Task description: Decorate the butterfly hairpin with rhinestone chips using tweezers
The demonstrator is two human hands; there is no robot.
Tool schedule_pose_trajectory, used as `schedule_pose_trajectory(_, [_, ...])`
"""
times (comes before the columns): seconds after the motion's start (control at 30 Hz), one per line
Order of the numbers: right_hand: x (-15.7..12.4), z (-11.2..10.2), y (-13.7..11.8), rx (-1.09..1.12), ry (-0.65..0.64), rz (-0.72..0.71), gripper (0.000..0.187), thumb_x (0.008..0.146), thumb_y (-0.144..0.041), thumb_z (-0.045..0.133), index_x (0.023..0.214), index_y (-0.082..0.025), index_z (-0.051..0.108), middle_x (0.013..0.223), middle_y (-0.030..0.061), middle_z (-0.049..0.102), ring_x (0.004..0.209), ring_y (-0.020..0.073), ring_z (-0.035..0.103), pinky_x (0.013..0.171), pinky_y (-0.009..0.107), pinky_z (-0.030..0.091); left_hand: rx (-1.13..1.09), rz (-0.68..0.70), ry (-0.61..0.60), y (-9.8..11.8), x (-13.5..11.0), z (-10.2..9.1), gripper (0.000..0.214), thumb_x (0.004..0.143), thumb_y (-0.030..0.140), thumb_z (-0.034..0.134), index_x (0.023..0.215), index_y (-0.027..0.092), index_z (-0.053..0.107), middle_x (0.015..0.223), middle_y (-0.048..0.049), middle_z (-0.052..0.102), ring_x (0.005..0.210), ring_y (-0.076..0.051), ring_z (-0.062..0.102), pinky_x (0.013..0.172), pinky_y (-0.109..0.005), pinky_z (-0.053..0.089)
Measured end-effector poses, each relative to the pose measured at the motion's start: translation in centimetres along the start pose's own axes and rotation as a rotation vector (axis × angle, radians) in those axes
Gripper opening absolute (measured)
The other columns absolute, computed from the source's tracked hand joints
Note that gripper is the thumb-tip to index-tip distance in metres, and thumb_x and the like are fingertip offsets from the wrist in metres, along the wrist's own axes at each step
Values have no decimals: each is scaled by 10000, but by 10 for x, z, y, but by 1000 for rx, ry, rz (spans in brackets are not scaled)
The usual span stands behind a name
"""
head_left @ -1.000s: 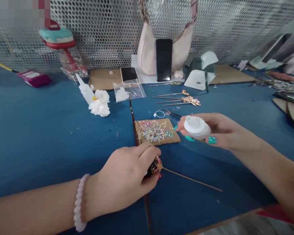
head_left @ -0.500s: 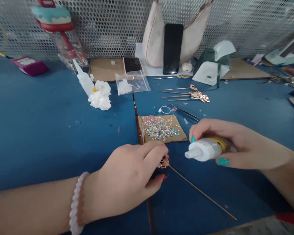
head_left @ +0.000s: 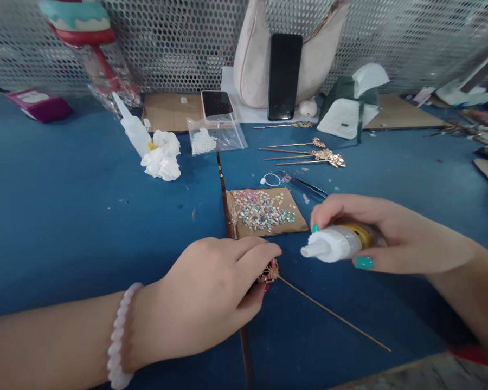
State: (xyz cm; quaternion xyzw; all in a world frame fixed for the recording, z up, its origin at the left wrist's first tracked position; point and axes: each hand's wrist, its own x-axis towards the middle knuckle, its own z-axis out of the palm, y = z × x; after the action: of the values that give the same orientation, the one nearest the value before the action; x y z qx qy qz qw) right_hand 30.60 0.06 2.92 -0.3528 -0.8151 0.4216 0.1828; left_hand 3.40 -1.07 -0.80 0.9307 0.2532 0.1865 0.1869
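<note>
Gold metal hairpin (head_left: 274,274), partly hidden over the blue surface (head_left: 65,227)
Its ornate head is held by the left hand (head_left: 209,298); a white-capped, yellow-banded plastic bottle (head_left: 338,242) is gripped by the right hand (head_left: 394,233), base concealed.

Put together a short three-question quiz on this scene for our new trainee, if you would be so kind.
1. Multiple choice: what does the right hand hold?
a) tweezers
b) a white-capped bottle
c) a phone

2. True or false: the left hand grips the gold pin by the bare tip of its stem.

3. Fill in the blank: the small coloured stones lie on a piece of ____.

Key:
1. b
2. False; its fingers are at the decorated end.
3. cardboard
</note>
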Motion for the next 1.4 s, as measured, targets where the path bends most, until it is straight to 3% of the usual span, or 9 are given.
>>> schedule_pose_trajectory(0.33, [2,1,0,27,24,2,236,830,-400,601,998,-238,565,802,-3,599,634,118,545,522,220,430,-34,6,-16,1,1,-1,267,862,174,560,1119,196,492,1056,14,629,783,-164,621,637,-300,475])
schedule_pose_trajectory(0.57, [1,1,1,-52,43,-25,242,764,-240,630,986,-252,534,800,-10,581,626,115,553,496,214,423,22,-8,15,3,2,-1,284,827,177,569,1101,185,498,1054,-3,633,738,-179,635,562,-324,486])
schedule_pose_trajectory(0.77, [-2,4,11,-161,-22,-23,307,704,-155,606,972,-272,513,785,-28,587,602,115,562,499,222,438,41,-9,49,3,-1,1,311,804,168,578,1109,152,520,1078,-35,631,799,-203,653,574,-330,520])
schedule_pose_trajectory(0.97, [-3,11,13,-190,0,6,289,731,-201,631,978,-291,511,733,-39,605,518,113,550,431,231,420,81,5,49,4,1,1,241,845,178,518,1080,133,544,974,-44,636,690,-196,624,497,-335,478])
schedule_pose_trajectory(1.13, [-2,11,12,-243,-22,-72,253,776,-280,617,998,-322,503,768,-12,655,576,158,604,455,271,458,65,-4,34,5,2,0,224,876,182,477,1079,138,559,963,-37,627,667,-180,602,524,-344,483])
schedule_pose_trajectory(1.4, [-12,11,17,-261,-40,-55,286,793,-342,632,1060,-339,529,856,40,669,705,208,640,451,313,476,45,-6,24,6,2,1,233,807,164,600,1039,141,600,942,-9,607,664,-171,562,479,-365,449])
